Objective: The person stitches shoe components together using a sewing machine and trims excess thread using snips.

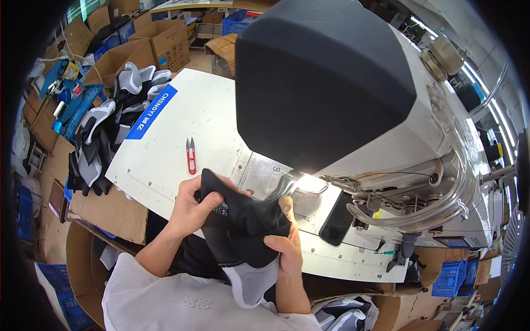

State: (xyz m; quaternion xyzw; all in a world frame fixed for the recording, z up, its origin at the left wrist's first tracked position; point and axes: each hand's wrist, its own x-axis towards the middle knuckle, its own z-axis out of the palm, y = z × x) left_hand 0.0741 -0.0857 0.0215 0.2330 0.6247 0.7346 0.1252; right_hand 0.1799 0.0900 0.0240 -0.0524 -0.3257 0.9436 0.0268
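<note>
A black-and-grey fabric piece (248,234) is stretched between my two hands in front of the sewing machine (326,83). My left hand (190,208) pinches its upper left edge, thumb on top, beside a small dark printed label. My right hand (288,243) grips the right side, with the thumb on the near face and a finger behind the fabric. The pale grey end hangs down toward my lap. Beyond it, a lamp lights the needle area (310,183), which the machine head partly hides. Red-handled thread snips (191,157) lie on the white worktable (204,105), past my left hand.
A black phone (337,223) lies on the table right of my right hand. Similar black-and-grey pieces are heaped (99,127) off the table's left edge. More fill a cardboard box (350,314) below the front edge. Clear tubing (436,220) curves along the machine's right side.
</note>
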